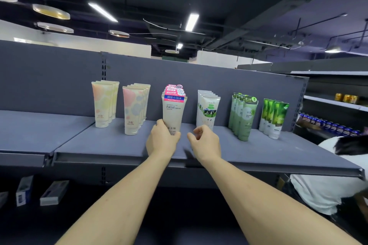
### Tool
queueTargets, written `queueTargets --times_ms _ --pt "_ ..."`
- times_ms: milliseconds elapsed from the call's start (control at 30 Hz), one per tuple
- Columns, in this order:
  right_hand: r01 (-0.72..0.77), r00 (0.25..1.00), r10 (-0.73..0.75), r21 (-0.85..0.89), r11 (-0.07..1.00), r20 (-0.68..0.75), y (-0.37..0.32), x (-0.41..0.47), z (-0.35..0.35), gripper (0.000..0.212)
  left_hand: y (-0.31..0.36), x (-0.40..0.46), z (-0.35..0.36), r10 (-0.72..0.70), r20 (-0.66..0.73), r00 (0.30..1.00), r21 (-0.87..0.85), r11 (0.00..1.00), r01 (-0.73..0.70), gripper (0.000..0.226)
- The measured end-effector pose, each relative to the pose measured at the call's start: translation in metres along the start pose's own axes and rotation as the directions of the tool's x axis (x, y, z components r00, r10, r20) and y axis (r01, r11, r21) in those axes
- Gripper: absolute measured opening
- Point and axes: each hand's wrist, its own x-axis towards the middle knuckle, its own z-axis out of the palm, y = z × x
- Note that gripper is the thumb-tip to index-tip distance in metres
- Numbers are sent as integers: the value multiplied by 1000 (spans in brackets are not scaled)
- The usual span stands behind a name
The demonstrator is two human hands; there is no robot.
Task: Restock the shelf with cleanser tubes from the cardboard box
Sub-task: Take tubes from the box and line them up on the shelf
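Grey shelf spans ahead of both hands, its front lip nearer than the wrists; open deck lies either side of them. Beige "Facial" cleanser tube stands upright, long axis vertical, fronting its row. Left hand grips its base. Right hand just beside, fingers loosely curled, holding nothing. Cardboard box not visible.

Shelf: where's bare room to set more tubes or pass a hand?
Free: the front strip of the shelf ahead of every row, and the adjoining shelf section left of the peach tubes. Tight: between the Facial tube, gripped by the left hand, and the milk tubes, where the right hand hovers.
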Motion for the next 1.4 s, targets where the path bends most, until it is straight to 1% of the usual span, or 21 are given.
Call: queueTargets --times_ms 100,200,267,433,500,600,733,833,933,1067,1233,1400 --pt "0 1000 0 -1 1000 -21 5 -6 -9 21 -4 -2 -2 -1 12 1000 -31 1000 1 56" --pt "-5 1000 5 0 1000 -25 10 -13 -17 19 -5 -13 -6 1 -11 1000 -12 1000 -1 64" --pt "-13 1000 14 13 1000 -13 13 -18 -23 17 -5 -22 -10 22 -50 998 22 1000 -21 55" --pt "-2 1000 2 37 999 3 24 -35 -43 16 3 -52 -16 100 -115 988 140 987 -83 14" --pt "3 1000 -3 41 999 14 31 -44 -53 16 9 -68 -16 125 -139 982 172 980 -100 9" --pt "-9 999 7 59 998 44 48 -60 -70 18 18 -97 -11 124 -143 982 191 977 -96 11" --pt "-65 992 56 79 995 112 83 -87 -94 20 28 -146 6 79 -61 995 231 971 -63 12" --pt "-122 979 106 82 989 175 112 -111 -109 24 31 -186 22 16 50 999 264 964 -29 12" --pt "-157 961 137 69 985 241 140 -136 -119 27 30 -224 39 -39 151 988 292 956 -7 12" --pt "-200 932 176 43 979 318 178 -170 -121 30 18 -271 61 -111 250 962 326 945 24 11" --pt "-246 882 240 -40 969 405 227 -207 -104 35 -13 -313 89 -174 329 928 359 932 48 12" --pt "-331 805 354 -136 934 477 285 -238 -72 36 -62 -336 127 -257 448 857 389 918 72 11"
